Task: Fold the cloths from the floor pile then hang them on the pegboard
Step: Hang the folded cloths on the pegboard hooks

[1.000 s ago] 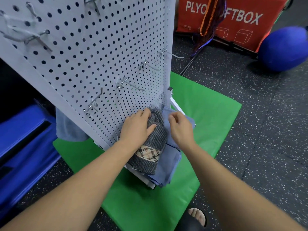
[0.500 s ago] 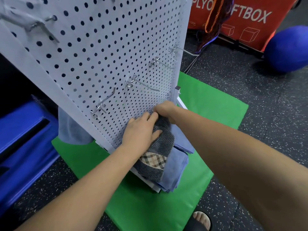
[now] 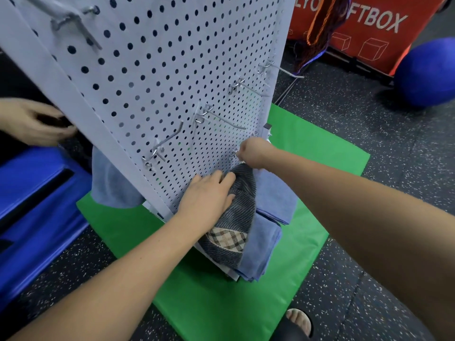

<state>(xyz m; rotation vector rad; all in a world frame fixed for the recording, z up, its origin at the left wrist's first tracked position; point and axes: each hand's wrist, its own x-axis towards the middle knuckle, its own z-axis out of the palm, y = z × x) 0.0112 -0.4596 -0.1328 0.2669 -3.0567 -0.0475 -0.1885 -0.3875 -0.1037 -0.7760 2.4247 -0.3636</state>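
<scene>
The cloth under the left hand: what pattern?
The cloth is grey-striped with a tan plaid patch; head view.

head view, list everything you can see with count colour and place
pegboard: 1, white, upright, centre-left
hooks: about six, metal, on the pegboard
striped cloth: 1, dark grey with a plaid patch, low on the pegboard
blue cloths: at least three, two right of the striped cloth, one behind the board
mat: 1, green, under the pegboard
pad: 1, blue, floor left
soft box: 1, red, top right
ball: 1, blue, right
other person's hand: 1, left edge
foot: 1, sandalled, bottom
left hand: flat on the striped cloth
right hand: curled at a low hook above that cloth, grip hidden
</scene>
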